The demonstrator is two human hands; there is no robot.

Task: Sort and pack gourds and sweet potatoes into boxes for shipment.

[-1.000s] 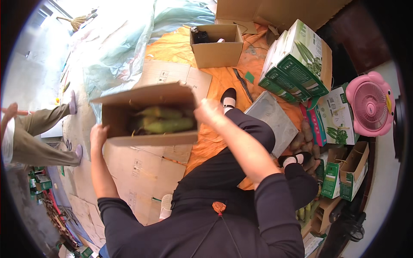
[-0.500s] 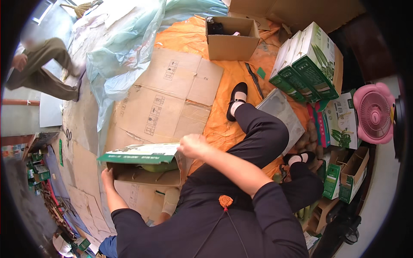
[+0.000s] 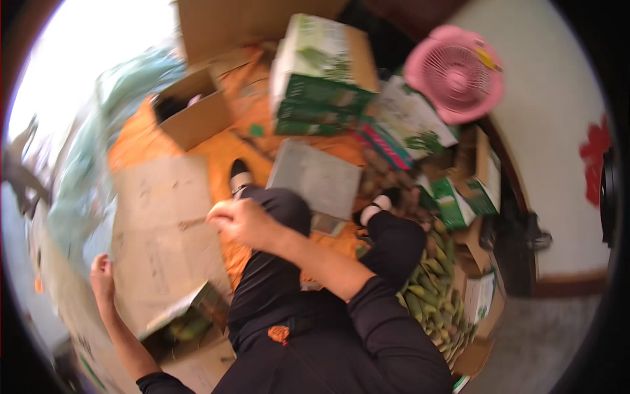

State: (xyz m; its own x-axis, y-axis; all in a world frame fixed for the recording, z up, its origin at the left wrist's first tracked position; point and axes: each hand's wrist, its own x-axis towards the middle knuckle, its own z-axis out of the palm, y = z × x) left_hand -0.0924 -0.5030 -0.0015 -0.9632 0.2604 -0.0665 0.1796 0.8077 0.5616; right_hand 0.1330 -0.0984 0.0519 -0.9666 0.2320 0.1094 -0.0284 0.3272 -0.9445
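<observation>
At the far left, a blurred leg of another person shows near the rim. Beside it, a crumpled pale blue plastic sheet hangs down the left side. The seated person's left hand is raised at the sheet's lower edge, with no object visible in it; its fingers bend loosely, but blur means I cannot tell whether they are spread or pressed together. To its right lies a flattened brown cardboard sheet, with an orange ground sheet showing beyond it. Below, between the left forearm and the person's dark-clothed leg, sits an open carton with long green vegetables inside; neither hand touches it. Farther up stands a small open brown box with something dark in it.

The right hand hovers in front of the knee, fingers curled, with nothing visible in it; I cannot tell whether its fingertips meet. Next come a grey square board and, above it, stacked green-and-white boxes. On the right, a heap of green produce lies beyond the legs, with a pink fan above. A red decoration marks the pale wall at the far right.
</observation>
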